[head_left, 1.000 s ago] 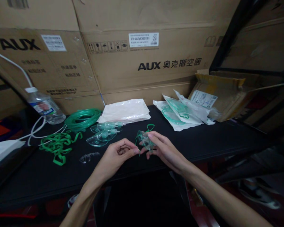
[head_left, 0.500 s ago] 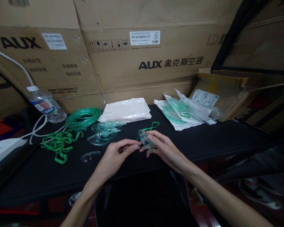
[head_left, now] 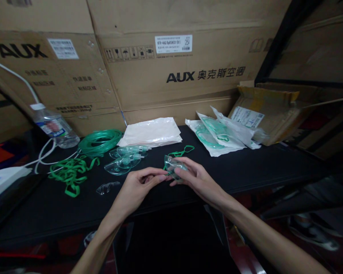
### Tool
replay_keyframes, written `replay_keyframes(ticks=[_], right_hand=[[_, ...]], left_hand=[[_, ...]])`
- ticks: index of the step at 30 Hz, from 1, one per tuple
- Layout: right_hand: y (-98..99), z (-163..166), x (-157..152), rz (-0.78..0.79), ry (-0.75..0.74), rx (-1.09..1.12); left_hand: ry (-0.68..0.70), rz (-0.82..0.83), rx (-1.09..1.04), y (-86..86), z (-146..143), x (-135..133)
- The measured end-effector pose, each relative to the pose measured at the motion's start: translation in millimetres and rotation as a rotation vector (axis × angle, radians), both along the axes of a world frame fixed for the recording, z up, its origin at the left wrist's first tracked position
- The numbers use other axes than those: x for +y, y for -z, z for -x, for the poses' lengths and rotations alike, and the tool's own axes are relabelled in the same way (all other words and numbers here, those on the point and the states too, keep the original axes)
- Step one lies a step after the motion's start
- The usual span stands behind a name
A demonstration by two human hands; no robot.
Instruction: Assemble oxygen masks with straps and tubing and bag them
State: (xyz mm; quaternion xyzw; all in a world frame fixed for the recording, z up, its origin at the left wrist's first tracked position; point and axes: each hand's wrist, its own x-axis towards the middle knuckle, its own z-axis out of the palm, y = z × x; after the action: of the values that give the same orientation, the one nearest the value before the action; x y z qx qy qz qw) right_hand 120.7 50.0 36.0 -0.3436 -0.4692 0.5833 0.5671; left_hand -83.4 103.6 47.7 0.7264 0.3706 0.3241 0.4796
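A clear green-tinted oxygen mask [head_left: 173, 166] is gripped in my right hand [head_left: 192, 173], thumb on its near face and fingers around the far side. My left hand [head_left: 145, 184] pinches a green elastic strap [head_left: 184, 151] at the mask's left edge; the strap's far loop lies on the black table behind the mask. Left of my hands, more oxygen masks [head_left: 122, 163] rest together on the table. A small clear plastic piece [head_left: 107, 187] lies near my left wrist, and a tangle of green straps [head_left: 70, 171] is farther left.
Coiled green tubing [head_left: 100, 141] and a plastic bottle [head_left: 55, 127] stand at the back left, by white cables. White packets [head_left: 151, 131] lie behind the masks. Packaged mask sets [head_left: 217, 133] and an opened carton [head_left: 270, 114] sit at the right. Large cardboard boxes [head_left: 171, 95] wall the back.
My right hand has turned the oxygen mask, so its shell now faces differently and its left edge sits slightly farther left. My left hand keeps its pinch on the strap.
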Motion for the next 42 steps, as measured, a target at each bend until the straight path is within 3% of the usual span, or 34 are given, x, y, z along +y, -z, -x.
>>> replay_keyframes(ticks=[25, 32, 42], right_hand=[[7.0, -1, 2, -0.076, 0.006, -0.152], [9.1, 0, 2, -0.109, 0.084, -0.198], [11.6, 3, 3, -0.138, 0.094, -0.241]], left_hand=[[-0.043, -0.012, -0.086, 1.1, -1, 0], [-0.070, -0.011, -0.087, 0.2, -1, -1], [0.012, -0.048, -0.039, 2.8, -1, -2]])
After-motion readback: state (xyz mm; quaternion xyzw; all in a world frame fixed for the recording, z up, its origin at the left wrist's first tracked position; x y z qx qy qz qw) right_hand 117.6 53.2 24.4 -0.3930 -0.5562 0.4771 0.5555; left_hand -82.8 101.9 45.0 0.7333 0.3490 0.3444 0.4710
